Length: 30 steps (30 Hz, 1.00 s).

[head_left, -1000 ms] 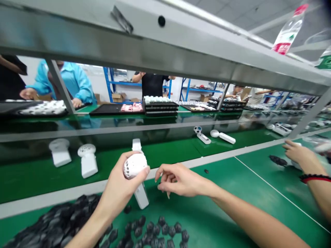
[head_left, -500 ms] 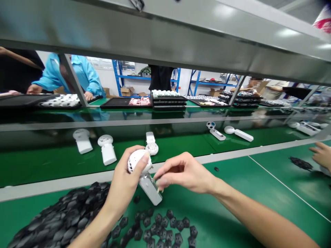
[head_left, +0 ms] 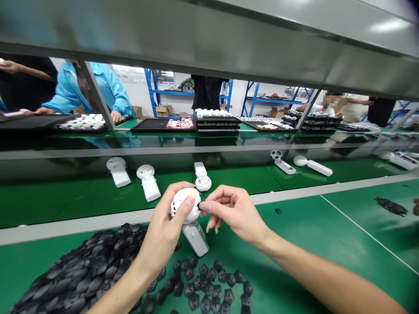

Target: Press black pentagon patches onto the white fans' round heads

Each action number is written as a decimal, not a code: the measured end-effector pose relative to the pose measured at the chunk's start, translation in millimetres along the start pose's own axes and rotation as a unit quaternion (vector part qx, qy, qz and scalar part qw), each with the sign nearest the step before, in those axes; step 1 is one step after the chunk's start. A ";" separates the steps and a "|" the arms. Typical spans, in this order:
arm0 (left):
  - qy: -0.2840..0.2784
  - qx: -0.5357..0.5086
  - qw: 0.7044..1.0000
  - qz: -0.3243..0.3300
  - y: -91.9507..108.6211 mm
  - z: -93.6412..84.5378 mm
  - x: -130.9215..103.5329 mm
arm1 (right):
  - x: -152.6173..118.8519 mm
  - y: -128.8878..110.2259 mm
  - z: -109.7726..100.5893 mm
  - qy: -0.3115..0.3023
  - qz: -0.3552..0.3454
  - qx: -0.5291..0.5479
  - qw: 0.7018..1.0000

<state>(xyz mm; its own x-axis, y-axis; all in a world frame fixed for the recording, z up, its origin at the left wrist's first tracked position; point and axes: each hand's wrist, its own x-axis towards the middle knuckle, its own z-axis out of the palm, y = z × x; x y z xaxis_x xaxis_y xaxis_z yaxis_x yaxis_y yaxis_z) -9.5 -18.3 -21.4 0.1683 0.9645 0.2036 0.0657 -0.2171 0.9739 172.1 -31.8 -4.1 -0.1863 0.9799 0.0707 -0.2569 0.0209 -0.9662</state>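
Observation:
My left hand (head_left: pixel 168 224) is wrapped round the round head of a white handheld fan (head_left: pixel 195 239), thumb across its front, with the handle slanting down to the right. My right hand (head_left: pixel 231 211) pinches a small black piece (head_left: pixel 201 205) between thumb and forefinger, right at the edge of the fan's head. Whether the piece is seated in the head cannot be seen. Below the fan lie several loose black pentagon pieces (head_left: pixel 214 290) on the green table. Beside my left forearm rises a large heap of black pieces (head_left: pixel 88 266).
White fans (head_left: pixel 150 187) lie spaced along the green conveyor (head_left: pixel 235 174) beyond the table's metal rail. A metal shelf (head_left: pixel 209 43) spans overhead. Stacked black trays (head_left: pixel 218 127) and co-workers, one in a blue jacket (head_left: pixel 94 89), are across the line. More black pieces (head_left: pixel 391 206) lie far right.
My right hand has moved up from beside the fan's handle to the edge of its head, bringing the black piece against it. The fan's handle now hangs more upright.

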 end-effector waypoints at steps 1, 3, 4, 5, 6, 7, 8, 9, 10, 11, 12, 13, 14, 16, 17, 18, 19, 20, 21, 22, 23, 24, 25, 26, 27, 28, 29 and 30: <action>-0.005 0.004 1.000 0.005 0.8 0.3 -0.1 | -1.2 -0.7 1.4 -0.004 -0.005 -0.010 1.000; -0.009 0.019 1.000 0.015 3.0 1.5 0.1 | -3.7 -1.9 3.8 -0.008 -0.020 -0.030 0.999; -0.007 0.031 0.999 0.020 4.1 2.3 0.5 | -4.9 -2.1 4.8 -0.007 -0.028 -0.036 0.999; -0.002 0.044 0.999 0.023 4.9 3.3 1.0 | -6.0 -1.9 5.6 -0.007 -0.034 -0.039 0.999; 0.007 0.054 0.998 0.027 5.4 4.3 1.7 | -7.1 -1.2 6.3 -0.006 -0.039 -0.039 0.998; 0.017 0.062 0.997 0.030 5.5 5.1 2.3 | -8.3 -0.2 6.7 -0.007 -0.042 -0.038 0.998; 0.026 0.065 0.997 0.033 5.3 5.7 2.9 | -9.6 0.8 7.0 -0.009 -0.043 -0.038 0.998; 0.034 0.064 0.997 0.036 4.9 6.1 3.2 | -11.0 1.3 6.8 -0.013 -0.043 -0.042 0.998; 0.039 0.061 0.997 0.038 4.5 6.3 3.4 | -12.7 0.9 6.2 -0.018 -0.042 -0.051 0.998; 0.041 0.057 0.997 0.040 4.3 6.2 3.2 | -14.4 -0.7 4.9 -0.026 -0.042 -0.065 0.997; 0.041 0.053 0.997 0.041 4.5 6.0 2.7 | -16.1 -3.9 2.6 -0.037 -0.042 -0.083 0.995; 0.040 0.049 0.997 0.042 5.1 5.8 2.0 | -17.5 -8.5 -0.5 -0.059 -0.041 -0.106 0.992; 0.039 0.047 0.997 0.045 6.0 5.6 1.1 | -18.5 -14.3 -4.6 -0.090 -0.035 -0.130 0.987; 0.046 0.056 0.995 0.061 8.3 5.7 -0.9 | -18.3 -26.7 -14.4 -0.153 -0.013 -0.169 0.974; 0.051 0.066 0.994 0.070 9.4 6.2 -1.8 | -16.8 -31.8 -19.4 -0.167 -0.008 -0.184 0.969; 0.054 0.075 0.993 0.080 10.5 7.1 -2.7 | -14.4 -35.1 -23.9 -0.166 -0.013 -0.196 0.966; 0.053 0.081 0.991 0.090 11.3 8.3 -3.6 | -11.3 -36.4 -27.4 -0.153 -0.030 -0.205 0.966; 0.048 0.083 0.991 0.099 12.0 9.8 -4.4 | -7.6 -35.4 -29.6 -0.139 -0.052 -0.211 0.966; 0.041 0.081 0.990 0.107 12.5 11.5 -5.2 | -3.8 -32.5 -30.7 -0.139 -0.071 -0.212 0.965; 0.033 0.076 0.989 0.119 12.8 13.4 -6.0 | -0.3 -28.0 -30.5 -0.159 -0.078 -0.205 0.962; 0.027 0.071 0.988 0.133 12.9 15.1 -6.7 | 2.8 -22.9 -29.5 -0.193 -0.075 -0.191 0.960; 0.023 0.067 0.987 0.144 12.9 16.8 -7.4 | 5.0 -17.8 -27.9 -0.227 -0.067 -0.171 0.956; 0.021 0.063 0.986 0.156 12.8 18.1 -8.1 | 6.4 -13.3 -26.1 -0.252 -0.063 -0.150 0.954; 0.021 0.058 0.984 0.167 12.6 19.1 -8.6 | 7.0 -9.9 -24.4 -0.262 -0.064 -0.134 0.954; 0.021 0.055 0.983 0.175 12.4 19.8 -9.0 | 7.1 -7.7 -23.0 -0.258 -0.068 -0.125 0.956; 0.021 0.052 0.982 0.180 12.3 20.2 -9.3 | 6.8 -6.7 -22.0 -0.247 -0.074 -0.123 0.959; 0.020 0.051 0.981 0.184 12.5 20.4 -9.4 | 6.4 -6.5 -21.5 -0.236 -0.078 -0.126 0.960; 0.020 0.051 0.981 0.187 12.9 20.4 -9.4 | 6.2 -6.8 -21.3 -0.229 -0.081 -0.130 0.961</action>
<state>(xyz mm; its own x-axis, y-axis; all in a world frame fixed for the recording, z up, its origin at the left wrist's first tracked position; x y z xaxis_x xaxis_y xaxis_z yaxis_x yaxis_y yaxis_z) 9.8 -33.3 -12.8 0.1605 0.8193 0.5504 0.1049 -0.5686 0.8159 193.0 -21.6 -2.4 -0.5776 0.7702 0.2705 -0.0843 0.2734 -0.9582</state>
